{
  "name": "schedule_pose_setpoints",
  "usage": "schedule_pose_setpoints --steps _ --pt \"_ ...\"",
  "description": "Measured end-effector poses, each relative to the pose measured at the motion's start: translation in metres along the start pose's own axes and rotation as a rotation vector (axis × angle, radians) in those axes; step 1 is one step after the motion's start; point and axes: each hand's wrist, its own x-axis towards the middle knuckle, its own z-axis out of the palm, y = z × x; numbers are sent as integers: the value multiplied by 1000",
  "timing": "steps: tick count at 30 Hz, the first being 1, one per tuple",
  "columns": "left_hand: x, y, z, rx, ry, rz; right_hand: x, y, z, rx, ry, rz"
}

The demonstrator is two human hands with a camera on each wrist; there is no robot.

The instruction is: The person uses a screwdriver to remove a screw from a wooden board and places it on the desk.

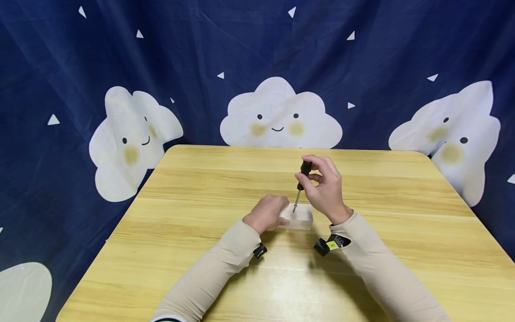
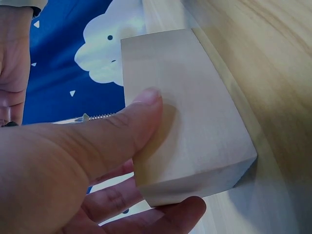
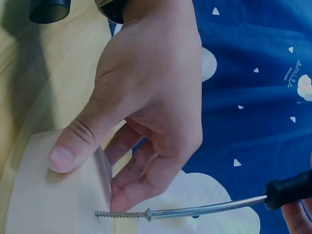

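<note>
A pale wooden block (image 1: 301, 220) lies on the table, and my left hand (image 1: 268, 212) grips its left end. In the left wrist view the thumb presses the near side of the block (image 2: 197, 107), with fingers wrapped round its end. My right hand (image 1: 327, 191) pinches the black handle of a screwdriver (image 1: 306, 167) from above, fingers curled round it. The screwdriver leans slightly, its metal shaft pointing down at the block. At its tip stands a threaded screw (image 3: 124, 214), most of its thread showing, its point at the block's top face.
The wood-grain table (image 1: 193, 210) stretches around both hands. Behind it hangs a dark blue curtain (image 1: 193, 40) with white clouds and triangles. Each wrist wears a small black camera, such as the right camera (image 1: 322, 247).
</note>
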Motion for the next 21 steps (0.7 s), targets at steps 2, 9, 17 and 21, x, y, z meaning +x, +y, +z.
schedule_pose_setpoints --steps 2,9,17,21 --pt "0 1 0 -4 2 -4 1 0 -1 17 -25 0" --pt "1 2 -1 7 -13 -13 3 0 -3 36 -34 -16" --pt "1 1 -1 1 -20 -13 4 0 -1 -13 29 -13" --pt "1 1 -1 9 -22 -4 3 -1 -2 -31 -11 -16"
